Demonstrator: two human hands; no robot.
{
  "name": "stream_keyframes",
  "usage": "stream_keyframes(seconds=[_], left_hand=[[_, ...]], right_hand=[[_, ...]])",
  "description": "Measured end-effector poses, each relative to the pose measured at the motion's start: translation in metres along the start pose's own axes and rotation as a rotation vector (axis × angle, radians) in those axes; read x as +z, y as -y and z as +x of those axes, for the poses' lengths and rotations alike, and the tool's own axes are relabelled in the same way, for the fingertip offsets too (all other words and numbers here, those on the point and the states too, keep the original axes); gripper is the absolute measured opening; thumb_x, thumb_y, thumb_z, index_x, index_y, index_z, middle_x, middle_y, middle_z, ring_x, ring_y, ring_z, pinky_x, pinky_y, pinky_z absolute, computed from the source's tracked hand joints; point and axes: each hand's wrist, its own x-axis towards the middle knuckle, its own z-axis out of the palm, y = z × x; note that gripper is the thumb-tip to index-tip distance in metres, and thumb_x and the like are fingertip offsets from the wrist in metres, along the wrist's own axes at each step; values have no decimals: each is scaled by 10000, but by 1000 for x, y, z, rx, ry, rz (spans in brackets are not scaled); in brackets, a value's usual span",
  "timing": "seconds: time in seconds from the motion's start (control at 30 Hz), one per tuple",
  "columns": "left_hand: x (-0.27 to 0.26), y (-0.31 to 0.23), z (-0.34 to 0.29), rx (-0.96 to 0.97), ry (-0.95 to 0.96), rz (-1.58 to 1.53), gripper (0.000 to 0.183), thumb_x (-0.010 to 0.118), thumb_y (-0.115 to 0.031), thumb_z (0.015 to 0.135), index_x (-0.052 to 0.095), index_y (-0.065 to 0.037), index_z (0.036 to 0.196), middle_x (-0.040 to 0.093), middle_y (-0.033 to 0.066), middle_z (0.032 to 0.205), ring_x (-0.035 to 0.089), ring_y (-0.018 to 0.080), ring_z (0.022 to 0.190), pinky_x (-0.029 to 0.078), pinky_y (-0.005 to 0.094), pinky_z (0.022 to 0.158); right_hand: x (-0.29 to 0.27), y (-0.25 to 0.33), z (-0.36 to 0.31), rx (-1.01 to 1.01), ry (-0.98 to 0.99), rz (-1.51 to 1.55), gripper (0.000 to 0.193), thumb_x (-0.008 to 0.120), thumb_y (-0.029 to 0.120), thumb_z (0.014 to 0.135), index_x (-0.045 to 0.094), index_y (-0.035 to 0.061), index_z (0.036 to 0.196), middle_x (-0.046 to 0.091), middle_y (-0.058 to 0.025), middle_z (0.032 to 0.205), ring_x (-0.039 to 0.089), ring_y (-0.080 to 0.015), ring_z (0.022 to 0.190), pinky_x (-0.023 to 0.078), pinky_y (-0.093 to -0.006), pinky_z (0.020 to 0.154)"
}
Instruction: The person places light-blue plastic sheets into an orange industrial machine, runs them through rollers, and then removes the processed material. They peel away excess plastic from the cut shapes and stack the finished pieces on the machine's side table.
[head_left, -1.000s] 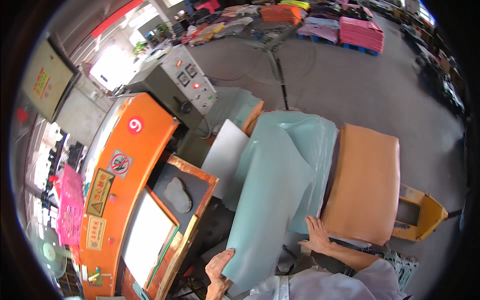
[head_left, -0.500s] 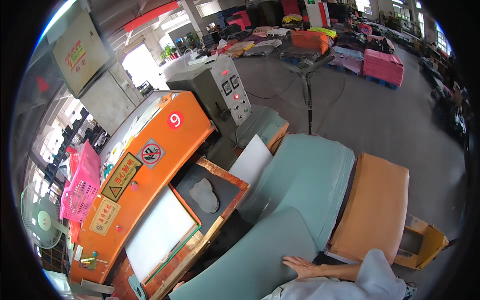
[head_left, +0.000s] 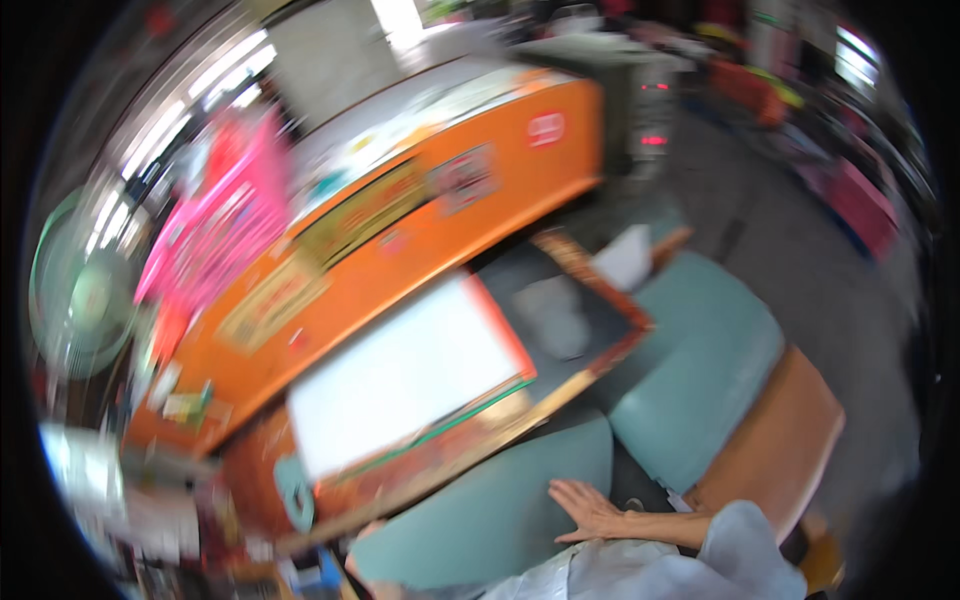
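White rectangular flat board [head_left: 405, 375] = landmark. Blue-green smooth flexible sheet [head_left: 490, 500] on the board's near side, running between both hands. Right hand [head_left: 590, 515] near-right of the board: fingers spread wide, resting on the sheet's right part, not closed around it. Left hand [head_left: 367, 534] near the board, at the sheet's left edge, mostly hidden; grip can't be told. Right of the board: grey rounded flat piece [head_left: 558, 318], then blue-green smooth pile [head_left: 700, 365], then tan-brown smooth pile [head_left: 775, 440]. Behind the board: orange metal machine housing [head_left: 400, 255], blurred.
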Motion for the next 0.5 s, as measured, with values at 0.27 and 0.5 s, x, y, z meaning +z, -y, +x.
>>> stream_keyframes(seconds=[0.27,0.5], left_hand=[[-93,47,-29,174,117,-64,310,691,72,770,782,10,1060,774,201,945,760,361,843,604,399,761],[-161,-25,2,476,61,325,380,727,10,703,747,-23,1080,726,156,838,716,354,770,578,460,701]], right_hand=[[105,62,55,-147,441,198,770,657,60,879,362,-10,1587,347,-229,1657,409,-485,1462,387,-568,1199],[113,82,115,-441,224,401,642,577,-115,754,573,-62,1394,662,-297,1296,633,-500,1197,516,-512,1055]])
